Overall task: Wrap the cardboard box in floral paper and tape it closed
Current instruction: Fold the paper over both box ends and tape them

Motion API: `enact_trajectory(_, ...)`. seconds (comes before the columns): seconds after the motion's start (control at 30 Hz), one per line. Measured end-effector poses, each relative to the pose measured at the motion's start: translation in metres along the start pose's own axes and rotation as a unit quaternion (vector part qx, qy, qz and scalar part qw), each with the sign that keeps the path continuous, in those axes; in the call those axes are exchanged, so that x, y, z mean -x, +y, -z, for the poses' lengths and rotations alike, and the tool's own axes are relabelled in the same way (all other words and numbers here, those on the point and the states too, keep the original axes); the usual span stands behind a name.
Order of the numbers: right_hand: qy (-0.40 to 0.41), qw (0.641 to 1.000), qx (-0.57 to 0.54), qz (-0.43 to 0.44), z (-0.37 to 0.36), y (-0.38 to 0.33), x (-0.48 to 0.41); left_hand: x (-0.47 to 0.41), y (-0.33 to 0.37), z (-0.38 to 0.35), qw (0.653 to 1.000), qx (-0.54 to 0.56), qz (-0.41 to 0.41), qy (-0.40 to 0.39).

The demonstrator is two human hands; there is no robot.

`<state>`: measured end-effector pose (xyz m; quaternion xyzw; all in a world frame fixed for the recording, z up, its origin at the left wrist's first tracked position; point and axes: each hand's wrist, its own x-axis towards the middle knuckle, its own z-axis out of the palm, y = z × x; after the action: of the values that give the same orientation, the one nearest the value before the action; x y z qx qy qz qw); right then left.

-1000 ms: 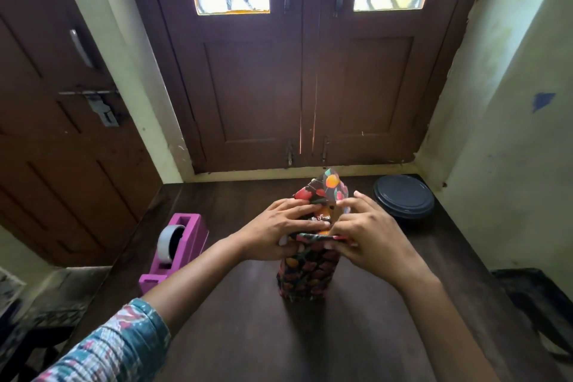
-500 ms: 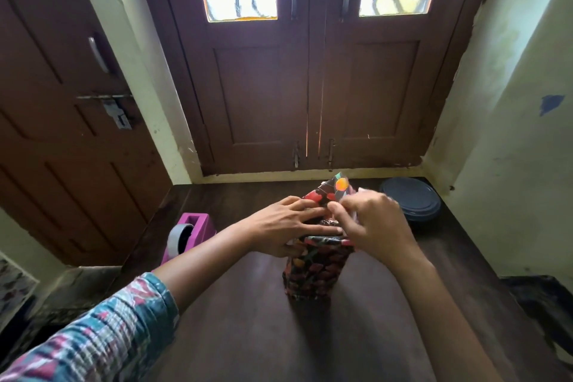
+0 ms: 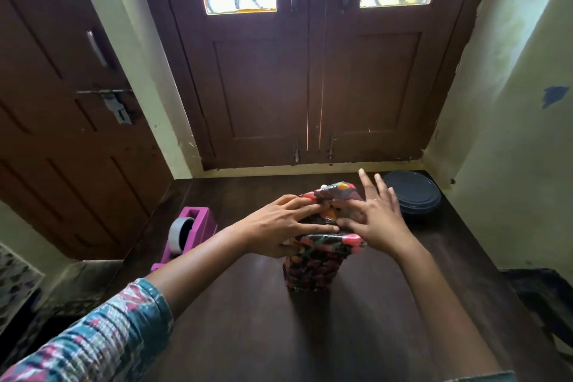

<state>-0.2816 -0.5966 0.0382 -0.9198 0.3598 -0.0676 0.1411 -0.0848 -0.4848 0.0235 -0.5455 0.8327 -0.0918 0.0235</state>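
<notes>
since the tall upright box [image 3: 313, 270] already wears its dark floral paper [image 3: 328, 242], patterned with red and orange blooms, down all the sides that show, the step in hand looks to be closing the top end. doing it well means pressing each flap flat on the cardboard beneath, sharpening the creases at the corners, and pinning the folds with one hand while the other fetches tape. the box stands on end near the middle of the dark brown wooden table [image 3: 279, 335], and a pointed paper flap [image 3: 338, 191] rises at its far edge, not yet laid down. the left hand [image 3: 285, 223] lies across the left part of the top, its fingers fairly straight and close together on the folded paper, the thumb along the near edge; it presses rather than grips. the right hand [image 3: 376, 217] rests its thumb and the heel of its palm on the right part of the top, with the fingers spread wide, lifted off the paper and pointing towards the door, holding nothing. the magenta plastic tape dispenser [image 3: 190, 226] with its grey roll sits well off to the left, so whichever hand leaves, the other should cover both folds, or the glossy paper will likely spring open. a dark round lid [image 3: 409, 198] lies in the far right corner, near the right fingers but apart.
</notes>
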Motion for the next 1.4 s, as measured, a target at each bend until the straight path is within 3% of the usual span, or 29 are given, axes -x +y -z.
enact_trajectory(0.13, 0.037, 0.998, -0.054, -0.006, -0.004, -0.002, -0.001, 0.0, -0.002, -0.003, 1.0, 0.002, 0.006, -0.006)
enact_trajectory(0.27, 0.121, 0.988, -0.064, 0.069, -0.007, -0.003, 0.003, 0.0, -0.004, -0.007, 1.0, 0.015, -0.005, 0.022)
enact_trajectory(0.47, 0.102, 0.99, -0.083, 0.043, -0.013, 0.001, -0.002, 0.002, -0.007, -0.011, 0.992, 0.092, -0.015, 0.079)
enact_trajectory(0.6, 0.1, 0.988, -0.112, 0.03, -0.018, 0.004, -0.005, 0.005, -0.008, -0.016, 0.98, 0.16, 0.035, 0.111)
enact_trajectory(0.8, 0.045, 0.951, -0.305, 0.007, -0.024, 0.006, -0.006, 0.017, 0.001, -0.043, 0.973, 0.152, 0.093, 0.143)
enact_trajectory(1.07, 0.08, 0.959, -0.272, -0.008, -0.034, -0.034, -0.032, 0.039, -0.03, -0.031, 0.959, 0.207, 0.15, 0.123)
enact_trajectory(1.23, 0.072, 0.973, -0.217, -0.007, -0.041, -0.066, -0.046, 0.061, -0.046, -0.019, 0.956, 0.2, 0.21, 0.044)
enact_trajectory(1.3, 0.063, 0.976, -0.208, -0.005, -0.038, -0.067, -0.046, 0.063, -0.046, -0.013, 0.937, 0.26, 0.233, 0.001)
enact_trajectory(1.4, 0.047, 0.976, -0.211, 0.0, -0.033, -0.064, -0.042, 0.06, -0.049, 0.003, 0.832, 0.488, 0.26, 0.051)
